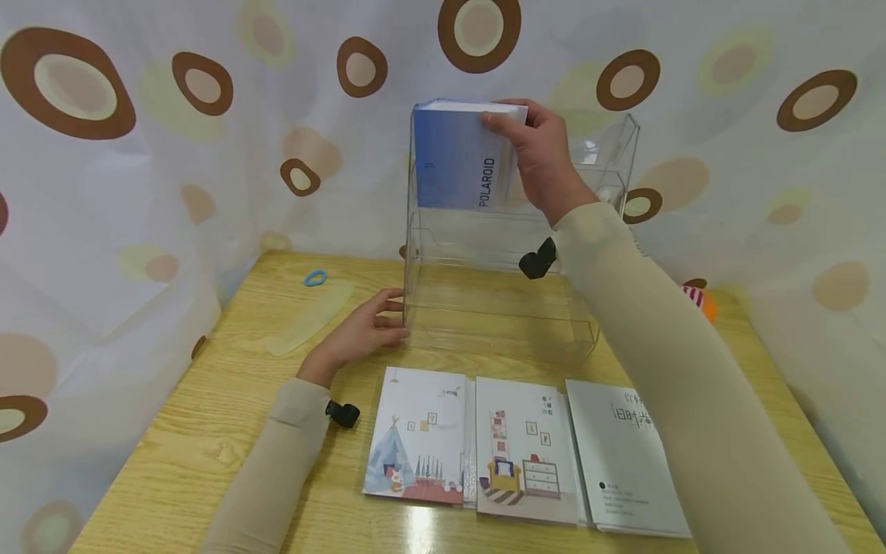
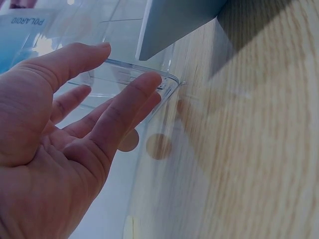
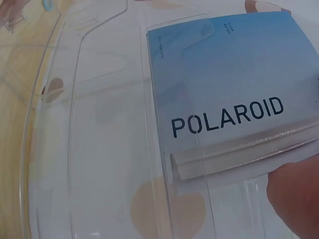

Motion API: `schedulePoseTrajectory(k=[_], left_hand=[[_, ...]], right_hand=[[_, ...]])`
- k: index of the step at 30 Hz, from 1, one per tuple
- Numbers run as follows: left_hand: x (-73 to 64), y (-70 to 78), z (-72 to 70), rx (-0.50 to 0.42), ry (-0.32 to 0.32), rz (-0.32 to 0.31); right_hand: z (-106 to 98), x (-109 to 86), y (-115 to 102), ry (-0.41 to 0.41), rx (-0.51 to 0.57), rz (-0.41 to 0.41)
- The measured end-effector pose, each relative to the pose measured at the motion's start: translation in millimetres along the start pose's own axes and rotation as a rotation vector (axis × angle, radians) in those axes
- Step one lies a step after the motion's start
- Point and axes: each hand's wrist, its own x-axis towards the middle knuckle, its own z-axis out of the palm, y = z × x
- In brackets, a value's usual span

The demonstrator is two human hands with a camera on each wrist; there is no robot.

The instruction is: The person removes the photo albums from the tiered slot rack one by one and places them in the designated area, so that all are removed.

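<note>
A clear plastic tiered rack (image 1: 498, 331) stands on the table. In its top tier, at the left end, is a blue photo album (image 1: 453, 161) marked POLAROID, upright with its cover facing forward. My right hand (image 1: 547, 154) grips the album's upper right edge, thumb on the front and fingers behind. The right wrist view shows the album (image 3: 239, 69) partly behind the rack's clear front lip. Low at the rack's left side is my left hand (image 1: 363, 327), its fingers extended against the plastic. In the left wrist view those fingers (image 2: 124, 109) reach around the rack's bottom corner.
Three albums with pale covers lie in front of the rack: a tent picture (image 1: 422, 438), an armchair picture (image 1: 526, 462) and a plain grey-green one (image 1: 616, 462). A blue ring (image 1: 314, 278) and a translucent strip (image 1: 311, 319) lie left. An orange striped object (image 1: 702, 304) sits right.
</note>
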Motion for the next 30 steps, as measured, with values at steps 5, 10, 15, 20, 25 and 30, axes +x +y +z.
schedulePoseTrajectory(k=[5,10,15,20,25,30], left_hand=[[-1.4,1.7,0.3,0.011,0.003,0.003],[-3.0,2.7,0.5,0.009,-0.002,-0.002],[-3.9,2.6,0.9,0.004,-0.001,0.000],[-3.0,1.8,0.6,0.004,-0.001,0.001],[-1.6,0.7,0.0,0.015,-0.004,0.003],[-0.7,0.6,0.3,0.018,-0.009,0.009]], right_hand=[[1,0.2,2,0.015,0.015,0.001],[2,-0.6,3,0.025,0.026,-0.005],[3,-1.3,-1,0.031,0.015,-0.006],[4,-0.9,-11,0.045,0.045,-0.036],[5,-1.5,-17,0.054,0.052,-0.056],[7,-2.9,-21,0.066,0.046,-0.057]])
